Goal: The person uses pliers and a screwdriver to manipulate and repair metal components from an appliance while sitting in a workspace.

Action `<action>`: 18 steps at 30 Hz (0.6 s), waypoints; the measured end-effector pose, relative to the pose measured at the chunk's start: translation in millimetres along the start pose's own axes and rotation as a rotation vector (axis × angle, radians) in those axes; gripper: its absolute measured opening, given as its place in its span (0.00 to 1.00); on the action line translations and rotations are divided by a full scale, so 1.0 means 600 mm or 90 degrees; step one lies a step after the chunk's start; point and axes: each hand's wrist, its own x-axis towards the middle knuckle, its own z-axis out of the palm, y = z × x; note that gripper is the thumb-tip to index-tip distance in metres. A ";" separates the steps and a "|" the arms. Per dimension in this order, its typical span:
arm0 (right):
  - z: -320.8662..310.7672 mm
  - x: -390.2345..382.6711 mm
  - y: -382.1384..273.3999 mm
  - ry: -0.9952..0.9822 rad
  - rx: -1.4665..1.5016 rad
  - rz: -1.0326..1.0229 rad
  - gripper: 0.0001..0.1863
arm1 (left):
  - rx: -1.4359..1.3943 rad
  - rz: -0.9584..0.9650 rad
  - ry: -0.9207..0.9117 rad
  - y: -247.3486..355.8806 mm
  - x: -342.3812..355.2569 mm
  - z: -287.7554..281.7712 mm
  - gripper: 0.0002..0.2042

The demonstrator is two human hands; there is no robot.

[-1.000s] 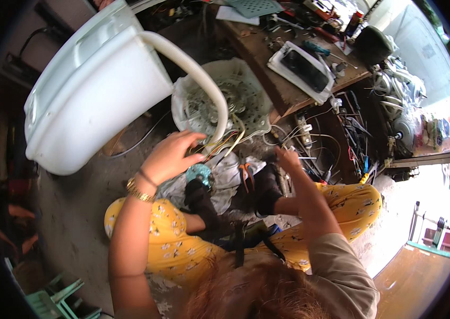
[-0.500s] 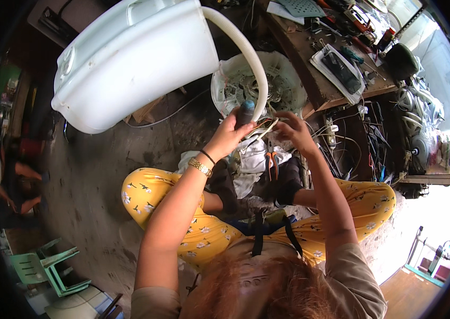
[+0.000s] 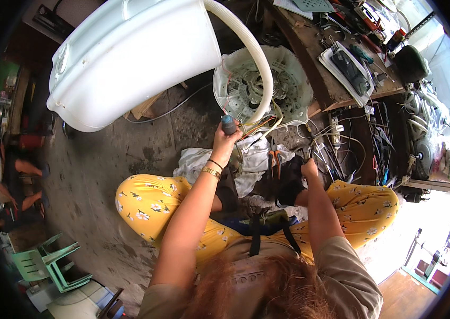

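My left hand (image 3: 224,146) is closed around a dark cylinder with a blue end (image 3: 228,125), held upright at the near rim of a whitish plastic tub (image 3: 302,101). Several coloured wires (image 3: 261,125) trail from the tub beside that hand. Fingers curled, my right hand (image 3: 310,169) is low by my right shoe (image 3: 290,183), close to tools on the floor; what it grips is too small and dark to make out. Between the hands, orange-handled pliers (image 3: 274,160) stand upright, touching a crumpled white cloth (image 3: 249,167).
A large white plastic housing (image 3: 134,64) fills the upper left, its ribbed hose (image 3: 251,48) arching over the tub. At the right stands a wooden bench (image 3: 310,53) with tools and a phone (image 3: 351,69). Cables and a power strip (image 3: 336,133) lie below. A green chair (image 3: 49,263) is at lower left.
My right hand has left the wires and dropped down and right toward the tools on the floor, its fingers now closed. My left hand has shifted slightly left and down with the cylinder.
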 end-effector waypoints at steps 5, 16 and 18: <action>-0.039 0.002 -0.002 0.001 0.010 -0.023 0.19 | 0.040 0.001 -0.012 -0.022 0.003 -0.001 0.14; -0.179 -0.115 -0.116 -0.016 0.257 -0.277 0.20 | 0.026 0.067 0.030 -0.051 -0.006 -0.006 0.11; -0.217 -0.177 -0.166 -0.106 0.381 -0.367 0.17 | -0.008 0.080 0.079 -0.066 -0.010 -0.011 0.13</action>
